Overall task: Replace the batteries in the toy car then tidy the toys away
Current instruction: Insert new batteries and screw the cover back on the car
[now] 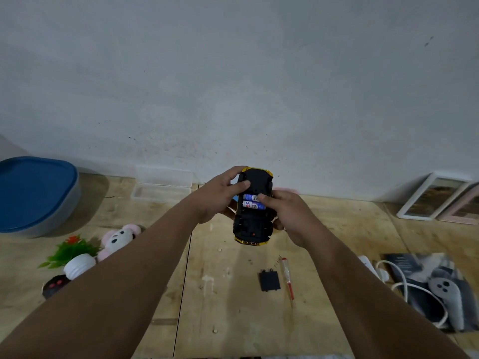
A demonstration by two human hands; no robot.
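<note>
Head view: yellow plastic toy car (252,207) held belly-up above table, black underside toward camera so open bay shows. Left hand (217,196) grips front end, fingers curled round body. Right hand (286,216) clamps side, thumb pressing blue-white cylindrical batteries (252,202), likely seating them. Black rectangular battery cover (269,280) and red-handled screwdriver (289,281) parked just below, on pale plywood table (220,307). Grey scuffed wall (233,73) behind.

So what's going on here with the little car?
A person holds a yellow toy car upside down in both hands above a wooden table. The left hand grips its side while the right hand presses on two batteries sitting in the open compartment. The black cover and a screwdriver lie on the table below, so the car isn't closed up yet.
</note>
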